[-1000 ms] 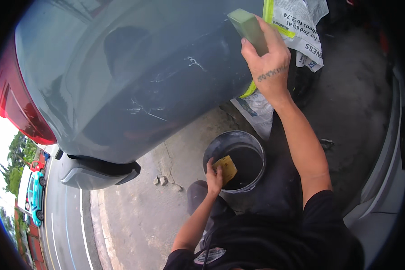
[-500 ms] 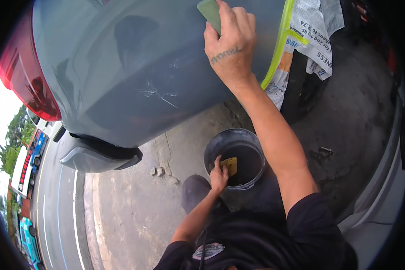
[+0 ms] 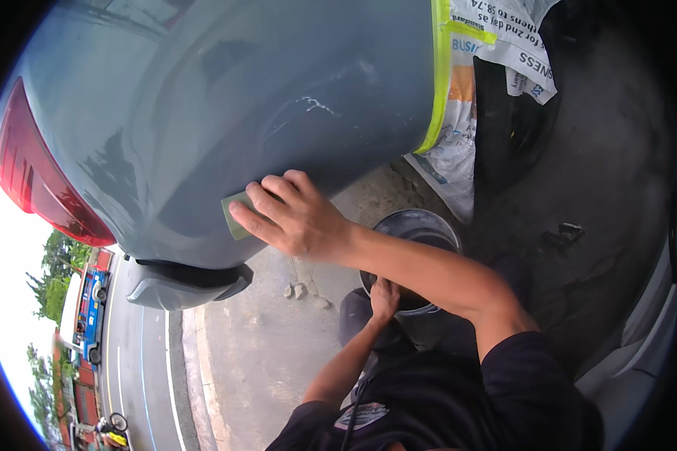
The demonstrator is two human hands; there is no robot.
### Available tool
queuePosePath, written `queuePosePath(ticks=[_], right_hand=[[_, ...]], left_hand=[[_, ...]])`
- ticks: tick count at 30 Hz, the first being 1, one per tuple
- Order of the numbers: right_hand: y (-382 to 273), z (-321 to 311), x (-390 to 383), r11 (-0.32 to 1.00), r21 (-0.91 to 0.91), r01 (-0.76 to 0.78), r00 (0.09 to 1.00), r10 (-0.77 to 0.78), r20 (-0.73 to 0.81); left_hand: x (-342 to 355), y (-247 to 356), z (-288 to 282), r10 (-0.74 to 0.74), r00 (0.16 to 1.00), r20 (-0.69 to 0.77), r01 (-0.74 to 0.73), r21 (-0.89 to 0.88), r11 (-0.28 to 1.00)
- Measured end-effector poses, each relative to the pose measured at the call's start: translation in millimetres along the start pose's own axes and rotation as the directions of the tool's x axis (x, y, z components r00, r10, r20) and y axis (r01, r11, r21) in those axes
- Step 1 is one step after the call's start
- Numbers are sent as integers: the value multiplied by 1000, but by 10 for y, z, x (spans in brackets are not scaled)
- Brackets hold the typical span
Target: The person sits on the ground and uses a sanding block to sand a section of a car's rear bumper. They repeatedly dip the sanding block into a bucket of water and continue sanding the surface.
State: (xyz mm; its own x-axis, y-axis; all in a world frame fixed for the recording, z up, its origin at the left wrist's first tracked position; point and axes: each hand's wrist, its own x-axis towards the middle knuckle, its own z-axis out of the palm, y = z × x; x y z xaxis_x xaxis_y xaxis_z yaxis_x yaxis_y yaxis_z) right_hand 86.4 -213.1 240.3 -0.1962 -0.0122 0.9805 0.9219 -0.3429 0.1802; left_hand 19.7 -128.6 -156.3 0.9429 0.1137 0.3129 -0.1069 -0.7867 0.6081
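Note:
My right hand is closed on a flat green sanding block, its fingers spread along the top. It presses the block to the lower edge of a grey car body panel. Pale wet streaks mark the panel above and right of this hand. My left hand reaches down at the near left side of a dark bucket on the ground, fingers curled. Its fingertips and anything in them are hidden by the dark inside and my right forearm, which crosses over the bucket.
Yellow-green tape and newspaper cover the panel's right edge by the wheel. A red tail light and a bumper end lie left. Stone bits sit on the concrete. A road runs beyond.
My right hand and the green block have moved down and left across the panel. The yellow sponge seen in my left hand over the bucket is now out of sight. The view has shifted.

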Motion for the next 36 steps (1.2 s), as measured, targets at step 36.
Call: queuePosePath(ticks=[36], right_hand=[[906,-1068,-544,915,0,-403,911,401,-93]], left_hand=[[69,612,-204,-190,974,125,167,173,971]])
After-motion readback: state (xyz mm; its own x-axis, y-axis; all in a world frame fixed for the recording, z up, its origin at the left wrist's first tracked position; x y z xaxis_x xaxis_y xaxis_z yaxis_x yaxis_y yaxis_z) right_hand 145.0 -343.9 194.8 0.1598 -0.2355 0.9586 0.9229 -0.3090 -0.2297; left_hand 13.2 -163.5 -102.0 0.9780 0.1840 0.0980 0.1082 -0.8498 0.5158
